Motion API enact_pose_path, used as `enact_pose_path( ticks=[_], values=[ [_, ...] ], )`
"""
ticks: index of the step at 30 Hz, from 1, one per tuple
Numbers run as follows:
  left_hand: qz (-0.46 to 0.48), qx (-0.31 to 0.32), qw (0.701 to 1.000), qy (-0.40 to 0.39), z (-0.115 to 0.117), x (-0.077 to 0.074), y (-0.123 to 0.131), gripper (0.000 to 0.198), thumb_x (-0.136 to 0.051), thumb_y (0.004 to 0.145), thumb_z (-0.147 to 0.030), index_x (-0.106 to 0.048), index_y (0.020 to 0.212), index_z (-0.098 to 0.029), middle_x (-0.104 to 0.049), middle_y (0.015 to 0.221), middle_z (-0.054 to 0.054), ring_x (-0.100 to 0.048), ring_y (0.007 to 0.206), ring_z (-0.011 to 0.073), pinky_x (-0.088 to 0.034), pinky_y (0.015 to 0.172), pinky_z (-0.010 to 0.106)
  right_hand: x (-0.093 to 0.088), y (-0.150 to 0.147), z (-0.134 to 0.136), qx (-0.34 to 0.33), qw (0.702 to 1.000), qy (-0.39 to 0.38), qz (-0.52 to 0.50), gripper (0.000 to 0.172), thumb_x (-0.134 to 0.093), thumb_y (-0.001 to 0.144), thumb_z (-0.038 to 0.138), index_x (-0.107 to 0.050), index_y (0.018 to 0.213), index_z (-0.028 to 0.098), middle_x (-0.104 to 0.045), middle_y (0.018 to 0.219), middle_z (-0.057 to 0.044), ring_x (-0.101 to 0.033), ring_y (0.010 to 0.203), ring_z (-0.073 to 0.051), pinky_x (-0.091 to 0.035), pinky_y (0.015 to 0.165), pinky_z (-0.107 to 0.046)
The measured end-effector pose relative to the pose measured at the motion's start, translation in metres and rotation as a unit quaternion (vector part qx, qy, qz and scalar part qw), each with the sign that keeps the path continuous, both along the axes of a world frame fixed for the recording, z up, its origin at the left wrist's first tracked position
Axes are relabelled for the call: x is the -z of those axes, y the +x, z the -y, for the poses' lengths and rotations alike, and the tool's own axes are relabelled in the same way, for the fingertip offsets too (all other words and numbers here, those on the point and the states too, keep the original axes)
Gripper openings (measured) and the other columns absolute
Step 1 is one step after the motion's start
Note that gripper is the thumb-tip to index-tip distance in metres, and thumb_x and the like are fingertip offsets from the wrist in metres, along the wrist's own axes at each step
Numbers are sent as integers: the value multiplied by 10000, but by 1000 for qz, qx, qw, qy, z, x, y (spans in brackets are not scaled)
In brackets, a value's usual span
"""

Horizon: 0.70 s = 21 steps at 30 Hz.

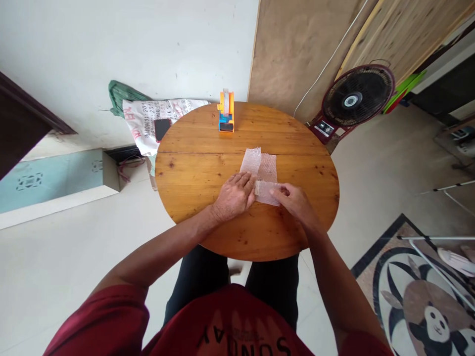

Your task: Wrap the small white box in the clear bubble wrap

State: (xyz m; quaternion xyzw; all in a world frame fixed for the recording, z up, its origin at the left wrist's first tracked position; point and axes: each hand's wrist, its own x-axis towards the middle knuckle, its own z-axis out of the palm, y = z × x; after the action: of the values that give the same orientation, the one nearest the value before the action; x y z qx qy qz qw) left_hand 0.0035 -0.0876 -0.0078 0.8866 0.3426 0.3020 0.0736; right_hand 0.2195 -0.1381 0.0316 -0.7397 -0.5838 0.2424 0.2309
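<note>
A sheet of clear bubble wrap (264,168) lies on the round wooden table (200,168), partly folded over something. My left hand (234,196) rests on its near left part with the fingers lying flat against it. My right hand (293,197) pinches the near right edge of the wrap, where a strip of tape seems to run across. An orange and blue tape dispenser (226,114) stands upright at the far edge of the table, well beyond both hands.
A printed white sack (148,123) with a dark phone on it lies behind the table's left side. A black floor fan (356,97) stands to the right. A panda rug (426,301) and white metal rods lie at the lower right.
</note>
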Motion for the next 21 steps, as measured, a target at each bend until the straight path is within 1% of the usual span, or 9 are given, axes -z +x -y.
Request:
enact_pose_path(
  ticks=[3, 6, 8, 10, 12, 15, 17, 19, 21],
  values=[
    [3, 5, 1000, 4, 0, 0, 0, 421, -448, 959, -236, -610, 1304, -58, -637, 1315, 234, -586, 1275, 332, -482, 1071, 542, 3, -2, -3, -12, 1000, 16, 21, 358, -627, 808, 567, -627, 743, 215, -643, 717, -8, -567, 685, -186, -431, 662, -321],
    [-1, 3, 1000, 22, 0, 0, -1, 406, -450, 956, -230, -626, 1277, -54, -653, 1299, 225, -611, 1246, 325, -502, 1056, 520, 4, -7, -1, -21, 999, 34, -11, 356, -604, 826, 557, -613, 728, 215, -641, 765, -17, -579, 744, -193, -461, 714, -333],
    [0, 2, 1000, 29, 0, 0, -1, 401, -452, 953, -226, -631, 1269, -57, -657, 1296, 221, -619, 1236, 321, -510, 1048, 515, 2, -9, 5, -6, 997, 49, -50, 329, -605, 825, 530, -638, 782, 205, -655, 867, -37, -596, 805, -199, -484, 762, -343],
    [2, 2, 1000, 31, 0, -1, -1, 400, -454, 951, -223, -634, 1265, -52, -661, 1290, 222, -623, 1229, 323, -513, 1043, 516, -2, -10, 15, 17, 995, 48, -91, 323, -609, 819, 512, -663, 865, 197, -661, 953, -54, -608, 827, -198, -503, 767, -346],
    [1, 0, 999, 34, 0, -1, -1, 401, -453, 951, -224, -640, 1255, -40, -664, 1284, 226, -628, 1219, 331, -518, 1034, 517, -7, -10, 26, 37, 992, 26, -117, 336, -623, 806, 513, -669, 909, 197, -663, 956, -57, -605, 774, -187, -511, 682, -326],
    [-3, 3, 999, 35, 0, -2, -1, 404, -448, 953, -225, -639, 1252, -32, -658, 1295, 229, -629, 1214, 335, -519, 1027, 518, -13, -9, 40, 55, 988, -19, -146, 334, -635, 805, 523, -663, 906, 207, -659, 832, -32, -555, 615, -153, -455, 502, -278],
    [-3, 4, 1000, 28, 0, -2, -1, 401, -449, 953, -224, -636, 1258, -43, -655, 1300, 224, -625, 1220, 326, -516, 1031, 513, -15, -9, 43, 61, 982, -38, -172, 321, -635, 813, 526, -654, 893, 215, -651, 754, -19, -543, 573, -147, -431, 446, -259],
    [-1, 4, 1000, 20, 0, -2, -1, 395, -457, 952, -220, -634, 1262, -52, -656, 1300, 218, -620, 1230, 317, -510, 1043, 502, -16, -10, 42, 64, 977, -45, -200, 316, -650, 805, 530, -644, 871, 221, -654, 734, -28, -604, 643, -175, -437, 429, -243],
    [1, 1, 1000, 15, 0, -3, -1, 391, -465, 951, -217, -635, 1260, -48, -656, 1295, 221, -617, 1235, 314, -505, 1052, 493, -16, -13, 37, 69, 968, -45, -237, 328, -679, 776, 539, -636, 846, 222, -661, 763, -43, -661, 749, -208, -436, 416, -223]
  ],
)
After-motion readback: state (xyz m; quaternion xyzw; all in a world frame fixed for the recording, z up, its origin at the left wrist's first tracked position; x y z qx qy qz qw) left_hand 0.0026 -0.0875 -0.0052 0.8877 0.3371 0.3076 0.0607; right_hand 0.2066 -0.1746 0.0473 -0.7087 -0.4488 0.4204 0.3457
